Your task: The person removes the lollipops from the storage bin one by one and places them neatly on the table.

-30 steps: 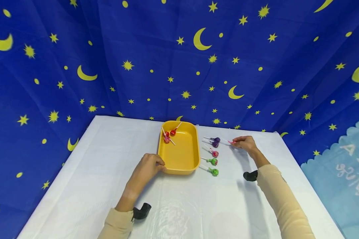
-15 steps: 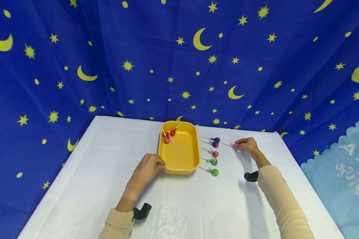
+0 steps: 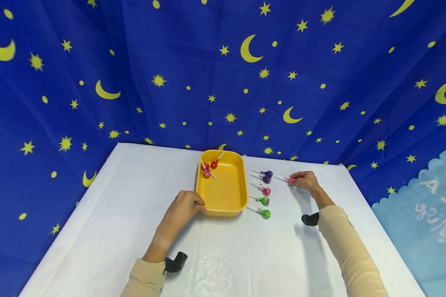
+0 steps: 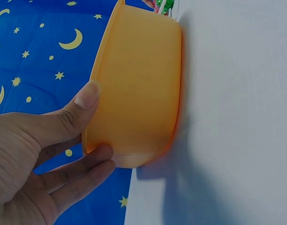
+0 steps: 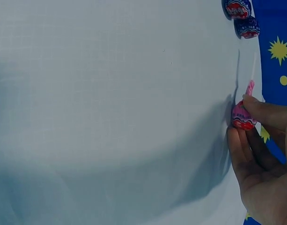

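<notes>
My left hand (image 3: 182,208) grips the near left corner of a yellow plastic tray (image 3: 224,196). In the left wrist view its thumb lies at the rim and its fingers touch the corner. Three red and pink lollipops (image 3: 206,173) lie in the tray's far left part. My right hand (image 3: 305,181) pinches a pink lollipop (image 5: 244,116) by its wrapped head, low at the table, with the stick pointing toward the tray. Between hand and tray lie two purple lollipops (image 3: 267,177), a pinkish-red lollipop (image 3: 266,191) and two green lollipops (image 3: 264,213), sticks toward the tray.
The table has a white cover (image 3: 223,255). A blue cloth (image 3: 193,74) with yellow moons and stars hangs behind and at the left. At the right is a light blue panel (image 3: 431,206) with white lettering. Each wrist wears a black camera mount (image 3: 176,262).
My right hand has come slightly nearer and lower with the pink lollipop, mostly in the first half second. The left hand and tray have stayed in place.
</notes>
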`<state>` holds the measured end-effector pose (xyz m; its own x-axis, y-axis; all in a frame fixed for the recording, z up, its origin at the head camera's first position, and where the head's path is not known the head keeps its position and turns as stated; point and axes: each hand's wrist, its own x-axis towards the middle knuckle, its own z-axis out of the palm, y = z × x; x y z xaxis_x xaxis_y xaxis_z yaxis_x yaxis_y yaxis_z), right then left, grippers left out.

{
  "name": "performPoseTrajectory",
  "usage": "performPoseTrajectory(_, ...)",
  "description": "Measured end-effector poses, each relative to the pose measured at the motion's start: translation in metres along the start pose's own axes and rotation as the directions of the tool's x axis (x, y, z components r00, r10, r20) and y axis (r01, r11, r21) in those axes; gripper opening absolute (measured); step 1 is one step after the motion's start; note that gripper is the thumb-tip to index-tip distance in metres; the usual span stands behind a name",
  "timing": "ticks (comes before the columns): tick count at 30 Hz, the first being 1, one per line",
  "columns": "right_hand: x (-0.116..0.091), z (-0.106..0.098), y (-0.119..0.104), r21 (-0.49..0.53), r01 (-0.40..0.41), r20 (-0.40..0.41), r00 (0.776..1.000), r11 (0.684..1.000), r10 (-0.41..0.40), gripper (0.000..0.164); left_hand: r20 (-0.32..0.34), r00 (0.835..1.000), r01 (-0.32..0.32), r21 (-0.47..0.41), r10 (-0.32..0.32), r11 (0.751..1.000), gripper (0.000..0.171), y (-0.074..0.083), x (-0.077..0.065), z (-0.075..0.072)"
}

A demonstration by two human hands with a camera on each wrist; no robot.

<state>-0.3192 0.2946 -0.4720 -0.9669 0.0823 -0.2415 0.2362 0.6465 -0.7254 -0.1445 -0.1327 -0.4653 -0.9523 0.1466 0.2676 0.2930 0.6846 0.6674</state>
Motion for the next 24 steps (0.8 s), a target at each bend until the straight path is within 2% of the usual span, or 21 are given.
performPoseTrajectory(7,0.0004,-0.0009,0.0022,0.023,0.004,0.016,1.000,1.000,-0.005,0.045,0.009,1.000,0.000,-0.006,0.000,1.000,0.011,0.0001,0.0009,0.0004)
performPoseTrajectory(14,0.0002,0.0011,0.0018,0.025,-0.024,0.011,1.000,0.999,0.024,0.042,0.007,1.000,-0.009,-0.007,0.009,1.000,0.010,0.0000,0.0014,0.0006)
performPoseTrajectory(24,-0.0025,0.0011,-0.0004,0.031,0.016,0.029,0.999,0.999,-0.017,0.043,0.013,1.000,-0.006,-0.012,0.006,1.000,0.011,-0.0002,0.0009,0.0002)
